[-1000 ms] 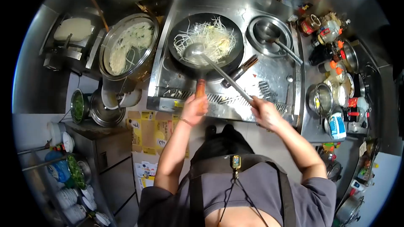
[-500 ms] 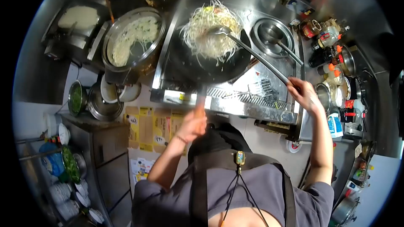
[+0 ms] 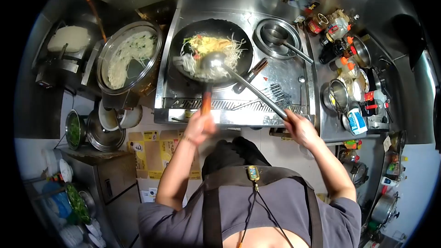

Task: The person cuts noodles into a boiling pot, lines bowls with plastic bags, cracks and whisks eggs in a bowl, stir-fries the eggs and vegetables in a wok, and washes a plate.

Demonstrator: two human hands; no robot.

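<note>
My left hand is closed round the orange-brown handle of a dark wok on the stove. In the wok are pale strands like bean sprouts, yellow egg-like pieces and bits of red. Some of this food is blurred at the near left side. My right hand grips the end of a long metal ladle. The ladle's round bowl rests in or just over the food, its underside facing up.
A steel pan with another ladle sits at the stove's back right. Left of the stove stands a large bowl of pale batter-like food with greens. Sauce bottles and a metal pot line the right counter. A wire skimmer lies on the stove.
The strands, heaped high over the wok before, now lie lower in it, with yellow pieces on top. The wok has levelled and the ladle and right hand have come nearer to me.
</note>
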